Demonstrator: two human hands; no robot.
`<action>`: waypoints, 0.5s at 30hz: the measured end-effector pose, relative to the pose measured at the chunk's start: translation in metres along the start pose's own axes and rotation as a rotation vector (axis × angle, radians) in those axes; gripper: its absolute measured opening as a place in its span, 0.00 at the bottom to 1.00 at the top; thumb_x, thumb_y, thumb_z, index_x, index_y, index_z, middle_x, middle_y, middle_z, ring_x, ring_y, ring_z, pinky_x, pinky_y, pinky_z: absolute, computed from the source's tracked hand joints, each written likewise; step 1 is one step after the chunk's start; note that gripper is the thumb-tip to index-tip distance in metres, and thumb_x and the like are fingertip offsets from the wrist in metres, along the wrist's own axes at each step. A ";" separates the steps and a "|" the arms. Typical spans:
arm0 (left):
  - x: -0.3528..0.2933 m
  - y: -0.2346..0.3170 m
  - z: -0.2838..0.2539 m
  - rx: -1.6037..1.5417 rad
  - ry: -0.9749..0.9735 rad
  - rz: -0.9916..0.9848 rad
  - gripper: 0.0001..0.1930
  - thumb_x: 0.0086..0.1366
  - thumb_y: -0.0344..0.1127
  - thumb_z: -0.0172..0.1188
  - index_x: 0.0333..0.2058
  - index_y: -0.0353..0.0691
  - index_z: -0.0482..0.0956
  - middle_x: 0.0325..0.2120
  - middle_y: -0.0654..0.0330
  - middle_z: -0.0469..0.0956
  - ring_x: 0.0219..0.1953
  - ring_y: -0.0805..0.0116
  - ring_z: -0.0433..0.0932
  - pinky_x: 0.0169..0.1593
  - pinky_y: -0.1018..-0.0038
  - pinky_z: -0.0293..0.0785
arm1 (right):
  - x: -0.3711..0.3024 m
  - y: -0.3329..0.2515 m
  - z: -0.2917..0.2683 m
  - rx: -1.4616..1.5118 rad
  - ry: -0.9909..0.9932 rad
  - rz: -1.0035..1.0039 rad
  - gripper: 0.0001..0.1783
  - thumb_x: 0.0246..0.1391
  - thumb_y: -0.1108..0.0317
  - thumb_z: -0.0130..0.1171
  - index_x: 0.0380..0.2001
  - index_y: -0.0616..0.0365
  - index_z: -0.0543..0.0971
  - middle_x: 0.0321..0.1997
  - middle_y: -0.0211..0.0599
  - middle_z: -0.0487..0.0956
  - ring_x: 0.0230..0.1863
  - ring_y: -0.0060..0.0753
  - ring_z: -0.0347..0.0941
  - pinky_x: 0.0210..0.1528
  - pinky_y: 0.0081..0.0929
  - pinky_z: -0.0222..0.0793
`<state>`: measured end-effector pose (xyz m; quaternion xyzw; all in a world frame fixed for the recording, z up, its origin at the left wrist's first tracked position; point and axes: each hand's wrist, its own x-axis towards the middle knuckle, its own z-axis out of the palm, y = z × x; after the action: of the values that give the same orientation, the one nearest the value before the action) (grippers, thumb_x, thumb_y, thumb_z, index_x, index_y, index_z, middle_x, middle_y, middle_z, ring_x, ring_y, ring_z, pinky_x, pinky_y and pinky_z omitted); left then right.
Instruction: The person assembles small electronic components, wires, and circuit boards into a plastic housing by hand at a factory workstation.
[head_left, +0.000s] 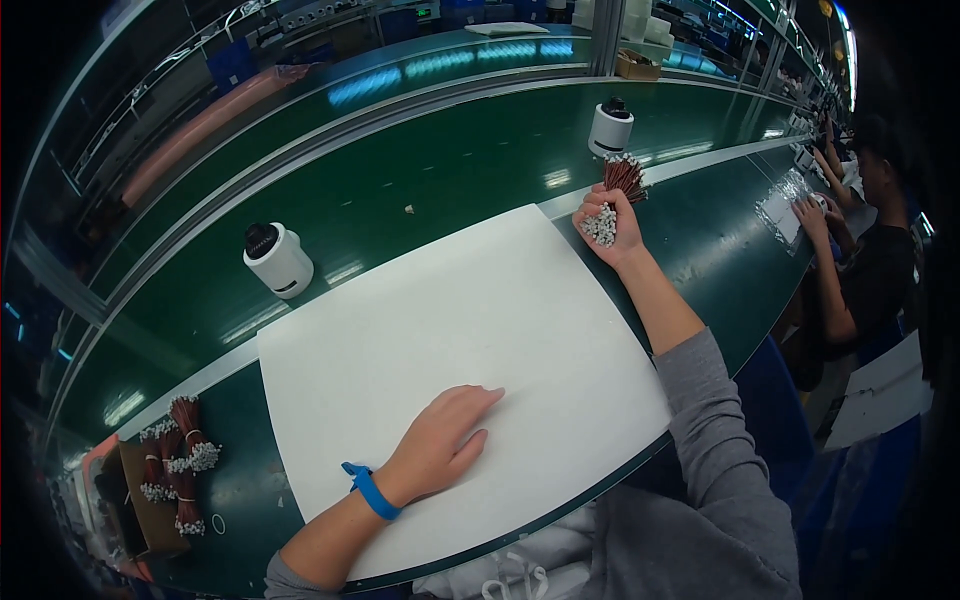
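While the left hand lies flat and empty on the white sheet, the right hand grips a wire bundle at the sheet's far right corner; best to keep the white tips level and the sheet pinned.

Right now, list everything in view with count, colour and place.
white sheet: one, white, flat on the bench before the person
white canisters: two, white with dark tops, on the green belt, one left, one far right
bundles of wires: several, brown-red with white ends, bench's left end
green belt: one, dark green, behind the sheet
co-worker: one, dark top, at the right
wristband: one, blue, on the left wrist
left hand: flat on the sheet
right hand: closed on a wire bundle
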<state>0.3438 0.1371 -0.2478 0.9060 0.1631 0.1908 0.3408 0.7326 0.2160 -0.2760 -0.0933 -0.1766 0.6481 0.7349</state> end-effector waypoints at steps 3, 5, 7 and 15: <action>0.000 0.000 0.000 0.005 0.004 0.008 0.24 0.57 0.26 0.52 0.54 0.38 0.68 0.46 0.48 0.72 0.52 0.49 0.68 0.56 0.62 0.65 | -0.001 0.006 0.008 -0.301 0.121 -0.182 0.05 0.50 0.74 0.51 0.30 0.52 0.68 0.22 0.26 0.70 0.25 0.25 0.70 0.40 0.29 0.70; 0.000 -0.001 -0.001 0.003 -0.003 0.003 0.24 0.57 0.26 0.52 0.54 0.37 0.68 0.46 0.48 0.71 0.52 0.49 0.68 0.56 0.62 0.65 | -0.001 0.010 0.012 -0.584 0.178 -0.385 0.07 0.49 0.76 0.53 0.31 0.53 0.68 0.24 0.29 0.72 0.27 0.27 0.71 0.41 0.31 0.72; 0.000 -0.001 -0.001 0.000 -0.010 0.000 0.24 0.57 0.26 0.52 0.54 0.37 0.68 0.46 0.47 0.71 0.52 0.49 0.68 0.56 0.61 0.65 | 0.001 0.016 0.013 -0.676 0.226 -0.442 0.07 0.48 0.76 0.53 0.31 0.54 0.69 0.26 0.30 0.73 0.28 0.26 0.70 0.41 0.30 0.70; 0.000 -0.001 0.000 0.006 0.005 0.023 0.24 0.56 0.25 0.52 0.54 0.37 0.68 0.46 0.48 0.71 0.52 0.49 0.68 0.56 0.61 0.65 | 0.002 0.016 0.007 -1.003 0.361 -0.570 0.08 0.46 0.78 0.56 0.32 0.57 0.72 0.31 0.26 0.74 0.33 0.19 0.70 0.40 0.18 0.66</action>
<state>0.3435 0.1375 -0.2482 0.9084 0.1538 0.1964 0.3354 0.7159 0.2197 -0.2751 -0.4861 -0.3510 0.2371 0.7644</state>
